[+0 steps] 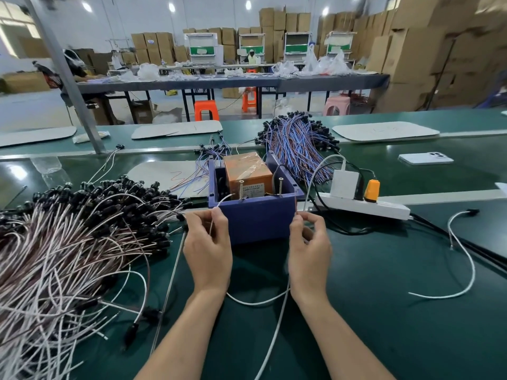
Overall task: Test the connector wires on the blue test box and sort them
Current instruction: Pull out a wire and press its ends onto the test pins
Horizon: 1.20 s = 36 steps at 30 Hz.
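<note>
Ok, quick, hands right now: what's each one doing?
Left hand: closed, pinching a white wire by the blue test box.
Right hand: closed, pinching a thin wire at the box's right corner.

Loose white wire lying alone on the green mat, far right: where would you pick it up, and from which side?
I'd pinch the loose white wire at its lower bend, from straight above. It lies flat on the green mat, so only a top-down fingertip grip fits, and that bend sits clear of the black cables beside its upper part.
</note>
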Motion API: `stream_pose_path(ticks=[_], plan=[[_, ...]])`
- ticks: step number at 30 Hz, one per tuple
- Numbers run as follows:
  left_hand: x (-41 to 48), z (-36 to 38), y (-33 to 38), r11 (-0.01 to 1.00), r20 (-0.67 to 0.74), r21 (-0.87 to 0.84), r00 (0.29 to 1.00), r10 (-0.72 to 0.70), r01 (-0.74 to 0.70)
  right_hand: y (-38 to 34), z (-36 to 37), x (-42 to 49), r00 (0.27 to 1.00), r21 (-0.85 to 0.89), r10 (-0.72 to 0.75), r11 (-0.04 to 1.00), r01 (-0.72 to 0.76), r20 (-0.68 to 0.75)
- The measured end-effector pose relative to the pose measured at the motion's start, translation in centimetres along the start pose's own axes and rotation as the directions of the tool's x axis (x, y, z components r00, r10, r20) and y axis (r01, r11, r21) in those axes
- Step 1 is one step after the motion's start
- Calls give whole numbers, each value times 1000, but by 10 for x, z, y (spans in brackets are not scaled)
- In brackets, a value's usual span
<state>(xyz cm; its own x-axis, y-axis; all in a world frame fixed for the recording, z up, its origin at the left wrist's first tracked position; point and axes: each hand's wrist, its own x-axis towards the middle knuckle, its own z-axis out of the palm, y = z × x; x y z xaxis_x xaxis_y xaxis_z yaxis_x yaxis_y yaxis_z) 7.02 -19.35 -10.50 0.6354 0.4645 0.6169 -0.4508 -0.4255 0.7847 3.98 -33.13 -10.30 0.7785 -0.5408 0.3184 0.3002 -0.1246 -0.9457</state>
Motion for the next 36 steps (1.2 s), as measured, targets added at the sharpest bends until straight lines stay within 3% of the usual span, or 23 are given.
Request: stream_pose_path(ticks=[36], plan=[[-2,1,-2,999,51,-18,998,-25,26,7,2,-2,994,-20,-27,999,29,110]])
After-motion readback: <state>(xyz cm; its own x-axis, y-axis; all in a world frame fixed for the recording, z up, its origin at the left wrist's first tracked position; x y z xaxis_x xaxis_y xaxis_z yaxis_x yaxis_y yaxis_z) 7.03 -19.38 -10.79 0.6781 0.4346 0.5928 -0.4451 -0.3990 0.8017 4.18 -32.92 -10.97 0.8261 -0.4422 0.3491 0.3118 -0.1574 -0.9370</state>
